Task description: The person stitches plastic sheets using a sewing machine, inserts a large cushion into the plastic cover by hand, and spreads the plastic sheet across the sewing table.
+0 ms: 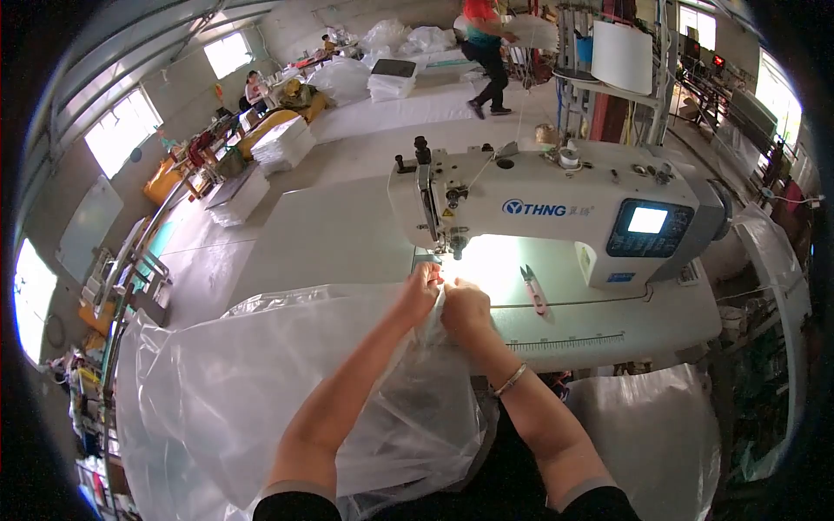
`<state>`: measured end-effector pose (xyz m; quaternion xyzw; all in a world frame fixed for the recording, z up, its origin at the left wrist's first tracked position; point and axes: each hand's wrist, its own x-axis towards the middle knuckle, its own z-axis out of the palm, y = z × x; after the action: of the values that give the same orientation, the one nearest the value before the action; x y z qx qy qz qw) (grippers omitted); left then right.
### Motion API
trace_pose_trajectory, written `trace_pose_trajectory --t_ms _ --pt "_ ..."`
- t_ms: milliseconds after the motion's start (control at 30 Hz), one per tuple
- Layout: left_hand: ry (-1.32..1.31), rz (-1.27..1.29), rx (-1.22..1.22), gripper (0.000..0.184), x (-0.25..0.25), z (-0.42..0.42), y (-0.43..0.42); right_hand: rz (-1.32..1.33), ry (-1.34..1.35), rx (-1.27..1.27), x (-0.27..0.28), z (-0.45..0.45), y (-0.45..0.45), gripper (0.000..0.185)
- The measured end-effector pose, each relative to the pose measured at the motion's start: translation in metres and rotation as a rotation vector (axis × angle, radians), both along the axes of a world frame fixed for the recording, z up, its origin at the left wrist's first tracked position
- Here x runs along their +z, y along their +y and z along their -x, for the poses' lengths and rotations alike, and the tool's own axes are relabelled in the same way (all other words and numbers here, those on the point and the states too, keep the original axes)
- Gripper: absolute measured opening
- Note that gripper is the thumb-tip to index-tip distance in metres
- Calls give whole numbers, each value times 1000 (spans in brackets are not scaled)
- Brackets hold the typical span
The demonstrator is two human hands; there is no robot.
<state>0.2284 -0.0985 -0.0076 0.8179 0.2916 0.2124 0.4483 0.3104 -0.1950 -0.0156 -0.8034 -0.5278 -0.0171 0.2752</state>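
Both hands are close together in front of the needle area of a white sewing machine (539,195). My left hand (420,293) has its fingers closed on the edge of a clear plastic sheet (287,373). Beside it on the right, my right hand (466,308) is closed too, at the same plastic edge; its fingertips are partly hidden. The sheet spreads over the left of the table and hangs toward my lap. Pink-handled thread snips (533,291) lie on the machine bed, right of my hands, under the bright lamp.
A ruler strip (565,342) runs along the table's front edge. More plastic sheeting (647,425) hangs at the lower right. Stacks of white sheets (283,144) stand at the back left. One person (488,52) walks behind the machine; another (255,91) is at the far left.
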Motion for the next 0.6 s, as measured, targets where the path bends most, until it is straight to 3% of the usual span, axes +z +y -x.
trace_pose_trajectory --t_ms 67,200,267,300,367,400,467,533,600 --pt "-113 222 50 30 2 1 1 -50 -39 34 -8 2 2 14" --pt "-340 154 61 24 -11 12 -4 -2 -99 10 -4 12 5 13" --pt "-110 -242 -45 21 -8 20 -11 -16 -79 -22 -7 11 7 13" --pt "-110 -242 -45 21 -13 22 -11 -69 -31 12 -10 7 7 12" --pt "-126 -541 -68 22 -23 22 -8 -122 15 46 -16 -3 3 12" --pt "-130 -542 -68 22 -13 23 -14 -92 39 105 -5 -7 -5 14" --pt "118 -714 -133 27 16 28 -32 -62 68 163 7 -20 -11 15" --pt "117 -777 -199 30 -1 29 -18 20 164 190 12 -32 -8 21" --pt "111 -838 -266 34 -6 27 -14 -45 90 153 5 -33 -6 24"
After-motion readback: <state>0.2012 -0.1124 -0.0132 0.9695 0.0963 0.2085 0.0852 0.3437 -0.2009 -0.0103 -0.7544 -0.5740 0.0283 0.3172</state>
